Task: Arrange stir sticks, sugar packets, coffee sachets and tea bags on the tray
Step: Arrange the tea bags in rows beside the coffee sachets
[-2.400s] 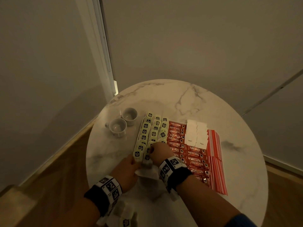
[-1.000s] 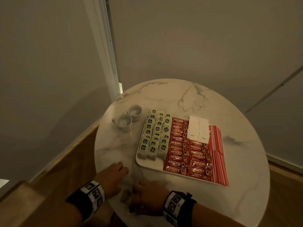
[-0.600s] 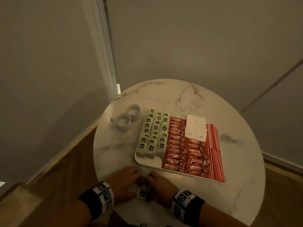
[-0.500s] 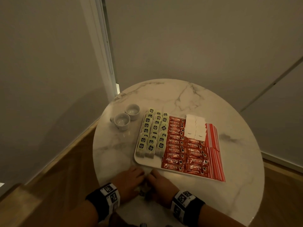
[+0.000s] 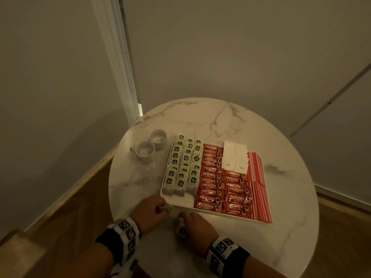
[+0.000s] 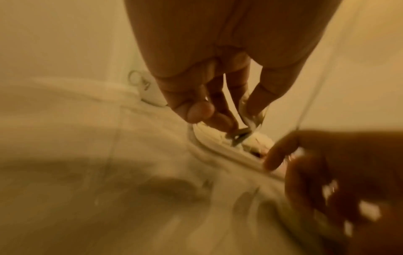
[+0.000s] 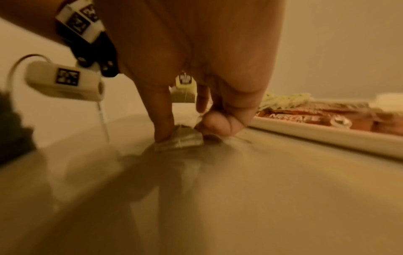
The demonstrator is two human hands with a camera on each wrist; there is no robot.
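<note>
A white tray [image 5: 176, 206] holds rows of green-tagged tea bags [image 5: 181, 167], red coffee sachets [image 5: 220, 187], white sugar packets [image 5: 234, 157] and red stir sticks [image 5: 259, 189]. My left hand [image 5: 163, 207] pinches a tea bag [image 5: 168, 208] at the tray's near left corner; the left wrist view shows the left hand [image 6: 235, 127] with that tea bag [image 6: 238, 135] hanging from its fingertips. My right hand [image 5: 183, 219] grips another tea bag [image 5: 180, 227] against the table. In the right wrist view the right hand [image 7: 185, 131] pinches this tea bag [image 7: 183, 139].
Two white cups [image 5: 150, 146] stand left of the tray on the round marble table [image 5: 281, 197]. The table sits in a corner, with walls close behind and to the left. Wooden floor lies below its edges.
My hands were joined over one spot at the table's near edge; now they are apart, each with a tea bag. The left hand has moved up to the tray's corner.
</note>
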